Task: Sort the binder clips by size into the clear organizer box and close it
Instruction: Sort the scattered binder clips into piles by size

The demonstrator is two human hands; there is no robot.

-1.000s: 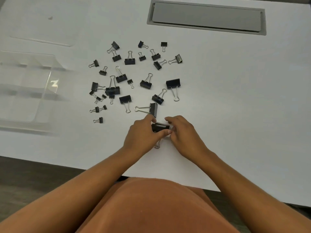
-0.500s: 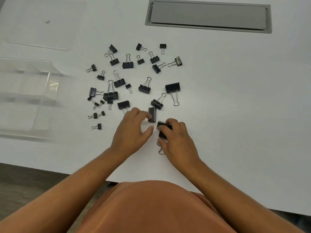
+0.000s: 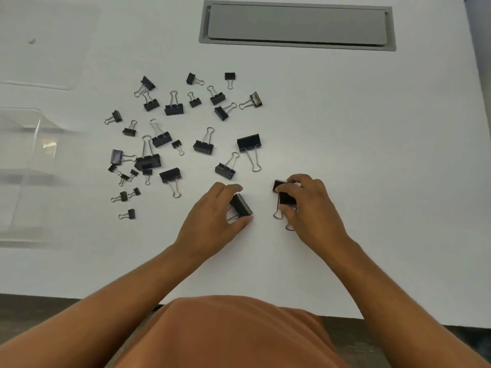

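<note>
White desk (image 3: pixel 345 155): left hand (image 3: pixel 212 219) and right hand (image 3: pixel 310 205) each pinch large black clips.

A white table (image 3: pixel 372 155) fills most of the view, evenly lit with soft shadows. Set into its far side is a grey rectangular cable hatch (image 3: pixel 297 25) with a closed lid. Along the table's near edge a strip of dark floor (image 3: pixel 39 306) shows
</note>
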